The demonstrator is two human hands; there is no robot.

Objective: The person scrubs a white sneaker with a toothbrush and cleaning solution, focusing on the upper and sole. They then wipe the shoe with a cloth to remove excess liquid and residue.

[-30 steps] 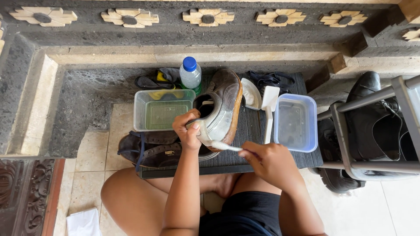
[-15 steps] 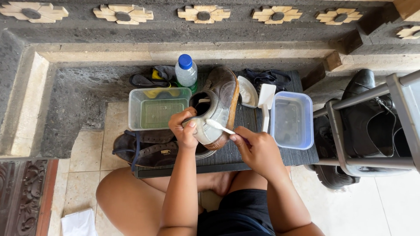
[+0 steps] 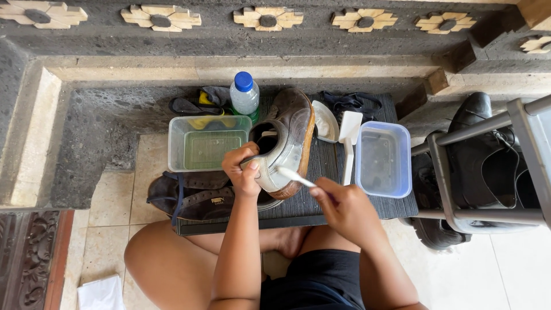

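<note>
A worn brown and grey shoe [image 3: 290, 135] lies on its side on a dark ribbed mat [image 3: 321, 201]. My left hand [image 3: 242, 170] grips the shoe at its heel, thumb at the opening. My right hand [image 3: 343, 208] holds a small white brush [image 3: 294, 175] whose head touches the shoe's heel just beside my left hand. I sit on the tiled floor with my knees under the mat's near edge.
A clear tub of greenish water [image 3: 208, 143] stands left of the shoe, a blue-rimmed tub [image 3: 383, 159] right of it. A larger white brush [image 3: 348, 146], a blue-capped bottle [image 3: 245, 95], a second dark shoe [image 3: 201, 195] and a metal rack with black shoes [image 3: 482, 166] surround them.
My right hand has brought the small brush up and left from the mat onto the shoe's heel. The left hand keeps its hold on the shoe.
</note>
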